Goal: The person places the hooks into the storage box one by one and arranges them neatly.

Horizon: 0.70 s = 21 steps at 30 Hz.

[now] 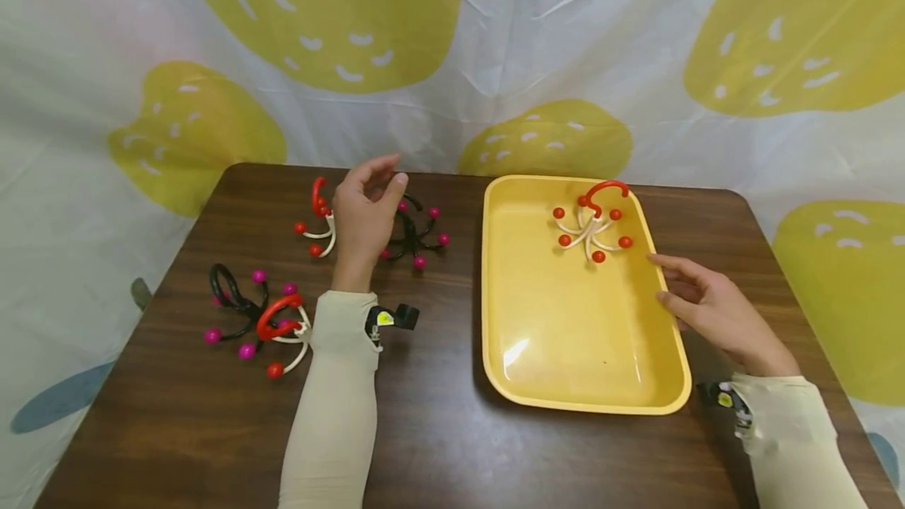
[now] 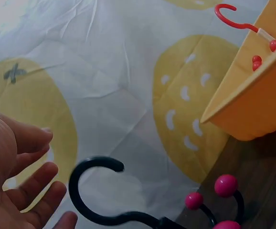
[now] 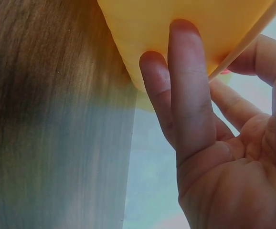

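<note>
Just to the right of the fingers of the left hand (image 1: 364,214), on the counter (image 1: 431,446), sits a black pink-tipped hook (image 1: 410,240). Those fingers are loosely bent and hold nothing — the hook's curved end lies near them, apart. Left of them, partly hidden, is a red-and-white hook (image 1: 318,199). Nearer the person, below and left of the fingers, a second black hook (image 1: 243,309) lies beside a second red-and-white hook (image 1: 302,328). Well to their right is a yellow tray (image 1: 558,320); the right hand's (image 1: 714,309) fingers pinch its right rim, thumb inside, others against the outer wall. Just ahead and left of these fingers, a third red-and-white hook (image 1: 592,228) rests inside. Beyond both hands hangs a fruit-patterned cloth (image 1: 495,38).
</note>
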Available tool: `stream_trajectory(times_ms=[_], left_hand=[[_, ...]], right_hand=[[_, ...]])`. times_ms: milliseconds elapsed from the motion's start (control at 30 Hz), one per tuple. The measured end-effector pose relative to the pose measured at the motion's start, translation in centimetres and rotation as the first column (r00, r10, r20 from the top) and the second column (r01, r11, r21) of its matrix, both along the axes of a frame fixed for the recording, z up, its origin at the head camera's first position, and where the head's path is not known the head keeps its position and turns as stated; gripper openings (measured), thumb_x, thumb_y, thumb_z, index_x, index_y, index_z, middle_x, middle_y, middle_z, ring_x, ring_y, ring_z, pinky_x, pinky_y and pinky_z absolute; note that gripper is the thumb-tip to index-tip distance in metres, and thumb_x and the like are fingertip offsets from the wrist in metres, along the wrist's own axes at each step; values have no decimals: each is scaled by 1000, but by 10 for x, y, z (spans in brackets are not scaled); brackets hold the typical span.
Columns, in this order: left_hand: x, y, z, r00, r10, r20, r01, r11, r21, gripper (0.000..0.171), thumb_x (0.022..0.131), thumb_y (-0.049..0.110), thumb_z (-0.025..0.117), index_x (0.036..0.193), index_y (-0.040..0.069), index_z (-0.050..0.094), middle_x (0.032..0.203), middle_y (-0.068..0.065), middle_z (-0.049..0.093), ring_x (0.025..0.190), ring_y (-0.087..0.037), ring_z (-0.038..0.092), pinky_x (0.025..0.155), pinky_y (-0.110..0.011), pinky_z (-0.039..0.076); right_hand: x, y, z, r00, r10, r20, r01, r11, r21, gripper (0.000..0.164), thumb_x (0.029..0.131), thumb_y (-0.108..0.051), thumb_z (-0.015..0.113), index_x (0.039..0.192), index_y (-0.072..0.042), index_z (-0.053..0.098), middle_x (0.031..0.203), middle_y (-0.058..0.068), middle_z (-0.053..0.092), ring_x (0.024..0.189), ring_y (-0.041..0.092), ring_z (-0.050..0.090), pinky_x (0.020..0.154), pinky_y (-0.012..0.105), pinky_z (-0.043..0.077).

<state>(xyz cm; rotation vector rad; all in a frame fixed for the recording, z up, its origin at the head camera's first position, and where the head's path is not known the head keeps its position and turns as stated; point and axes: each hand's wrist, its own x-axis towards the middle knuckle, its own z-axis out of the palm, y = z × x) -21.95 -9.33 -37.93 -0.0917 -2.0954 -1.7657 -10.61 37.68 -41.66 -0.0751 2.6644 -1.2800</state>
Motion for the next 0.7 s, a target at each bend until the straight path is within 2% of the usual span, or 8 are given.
stream_trajectory(times_ms=[133,300,500,700], left_hand=[[0,-2,-7,998,9,60,-8,1000,-13,31,96,14,77,126,4,76,127,-18,72,121,-33,66,107,-50,54],[0,-5,-14,994,-19,105,23,999,-34,30,95,15,79,124,5,76,124,-16,74,120,-33,68,105,-47,55],[1,-6,-16,989,-44,139,53,997,-59,26,93,16,82,117,7,78,118,-14,76,108,-29,68,89,-28,52],[1,-8,-18,981,-58,183,82,989,-127,25,96,20,80,117,9,79,115,-10,76,97,-17,61,85,-27,48]], right_hand=[[0,-1,0,1000,-3,2,3,1000,-24,61,105,-12,65,161,-6,41,140,25,58,97,-3,66,69,30,63],[1,0,1,1000,-4,-8,3,1000,-27,60,106,-12,65,161,-5,41,139,25,58,97,-3,67,69,30,63],[1,2,1,1000,-3,1,3,1000,-7,61,106,-14,64,162,-7,40,142,26,58,98,-5,66,71,28,63],[1,3,-1,1000,-2,4,2,1000,-25,61,106,-13,64,162,-6,40,142,25,57,100,-6,66,71,31,64]])
